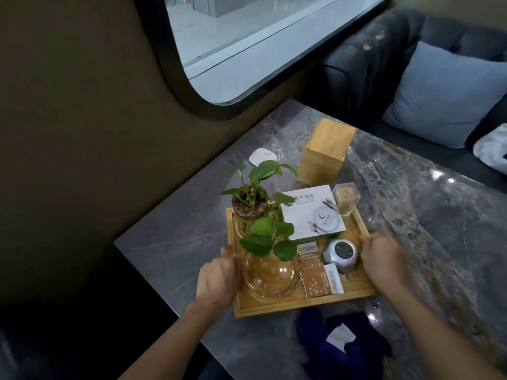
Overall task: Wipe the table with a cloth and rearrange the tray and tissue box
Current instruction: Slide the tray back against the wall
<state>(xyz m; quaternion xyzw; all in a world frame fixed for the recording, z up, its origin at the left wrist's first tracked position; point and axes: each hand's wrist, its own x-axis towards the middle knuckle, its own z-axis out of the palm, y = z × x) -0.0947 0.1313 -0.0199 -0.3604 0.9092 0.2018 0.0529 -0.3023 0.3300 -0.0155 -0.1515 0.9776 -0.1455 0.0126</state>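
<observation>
Grey marbled stone forms the table, which is set against a dark wall under a rounded window, with a dark sofa and pale blue cushion beyond.

From the head view, the wooden tray is seen near the table's near edge, gripped at both sides: the left hand is curled over the left rim, the right hand closed on the right rim. Two potted plants, a white box and a small silver pot are carried on it. The wooden tissue box stands just beyond the tray. The dark blue cloth lies crumpled on the table, nearer than the tray.

The tray is best kept level and moved slowly, so that the glass vases are not tipped.
</observation>
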